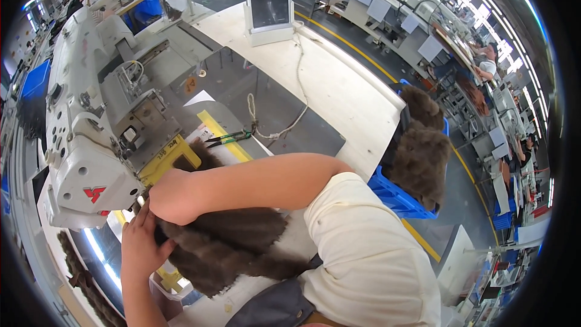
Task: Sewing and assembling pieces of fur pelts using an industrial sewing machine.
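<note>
A brown fur piece (206, 257) lies beneath the head of a white sewing machine (97, 175), its near end draped over the pale work surface. My left hand (140, 239) is at the fur's left edge below the machine head, fingers stretched toward the needle area and thumb apart, with fur between them. Just beyond it, my right hand (172, 197) bends down at the wrist close to the same spot. Its fingers are hidden behind the back of the hand. A yellow plate (169, 160) on the machine sits directly past my right hand. The needle itself is covered.
Green-handled tweezers (230, 138), tied to a cord (296, 122), lie on the table (345, 79) beyond my right forearm. A screen on a stand (269, 9) is at the back. To the right, a blue crate (393, 197) holds more fur pieces (420, 157). A person (486, 63) works farther off.
</note>
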A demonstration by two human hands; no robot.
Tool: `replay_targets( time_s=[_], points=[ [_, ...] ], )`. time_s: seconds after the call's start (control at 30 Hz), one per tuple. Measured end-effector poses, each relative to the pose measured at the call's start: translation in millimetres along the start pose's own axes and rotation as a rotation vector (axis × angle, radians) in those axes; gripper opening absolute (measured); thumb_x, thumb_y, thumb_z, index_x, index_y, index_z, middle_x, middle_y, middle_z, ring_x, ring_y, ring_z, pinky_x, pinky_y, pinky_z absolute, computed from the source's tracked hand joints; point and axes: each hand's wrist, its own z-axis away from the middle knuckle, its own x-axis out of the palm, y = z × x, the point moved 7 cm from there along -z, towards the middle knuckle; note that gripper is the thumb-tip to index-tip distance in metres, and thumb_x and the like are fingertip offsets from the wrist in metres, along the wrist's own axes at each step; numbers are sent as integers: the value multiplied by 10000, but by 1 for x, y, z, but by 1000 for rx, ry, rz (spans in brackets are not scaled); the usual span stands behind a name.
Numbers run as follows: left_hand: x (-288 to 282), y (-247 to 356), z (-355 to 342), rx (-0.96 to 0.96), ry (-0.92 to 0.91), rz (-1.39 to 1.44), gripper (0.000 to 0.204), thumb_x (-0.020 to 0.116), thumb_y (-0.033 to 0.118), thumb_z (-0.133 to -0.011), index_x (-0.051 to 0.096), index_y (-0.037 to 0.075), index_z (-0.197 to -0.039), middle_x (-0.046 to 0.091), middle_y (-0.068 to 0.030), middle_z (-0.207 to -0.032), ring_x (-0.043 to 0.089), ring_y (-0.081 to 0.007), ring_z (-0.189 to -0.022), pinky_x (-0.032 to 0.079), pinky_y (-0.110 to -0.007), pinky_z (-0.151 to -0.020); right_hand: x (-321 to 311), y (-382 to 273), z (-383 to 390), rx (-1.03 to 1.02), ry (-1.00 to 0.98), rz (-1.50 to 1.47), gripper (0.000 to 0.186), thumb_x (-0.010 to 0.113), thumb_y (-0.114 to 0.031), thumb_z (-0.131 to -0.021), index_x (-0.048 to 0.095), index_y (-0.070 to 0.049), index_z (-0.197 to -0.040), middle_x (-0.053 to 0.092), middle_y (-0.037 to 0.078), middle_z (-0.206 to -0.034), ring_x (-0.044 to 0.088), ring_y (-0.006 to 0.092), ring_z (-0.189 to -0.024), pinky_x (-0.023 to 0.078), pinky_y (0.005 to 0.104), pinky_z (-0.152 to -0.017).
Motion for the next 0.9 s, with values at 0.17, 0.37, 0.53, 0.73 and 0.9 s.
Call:
replay_targets(
  time_s=[0.17,0.37,0.53,0.73,0.9],
  points=[
    [6,-3,10,-15,78,-13,926,810,220,-633,500,13,-1481,522,-174,-1531,582,-385,-1245,444,-475,-1034,5,-2,0,-10,30,6,135,683,-145,-752,757,-42,-801,742,140,-840,726,346,-823,578,466,-663],
    [2,0,10,13,139,-30,934,815,212,-638,493,17,-1493,527,-147,-1530,589,-368,-1164,442,-454,-1032,13,-4,29,96,226,-95,342,664,-340,-935,707,-1,-920,695,168,-857,709,375,-826,572,485,-680],
    [-10,6,24,1,158,-87,942,862,215,-659,484,55,-1507,510,-126,-1533,564,-347,-1176,421,-445,-1042,10,-74,108,211,17,-345,655,641,-543,-953,537,77,-1138,670,255,-746,688,456,-737,555,519,-660],
    [-23,46,46,312,204,-47,897,908,311,-615,578,117,-1426,546,-126,-1472,552,-348,-1236,407,-475,-1070,59,-95,138,477,38,-523,763,725,-289,-861,412,111,-1430,706,252,-928,699,449,-867,566,517,-767],
    [-24,68,75,558,196,84,658,819,116,-616,676,101,-1258,668,-75,-1227,603,-288,-1179,438,-451,-1051,36,-120,130,383,270,-739,741,755,-272,-831,454,-1,-1452,675,232,-1170,684,403,-1005,560,451,-883]
  ],
)
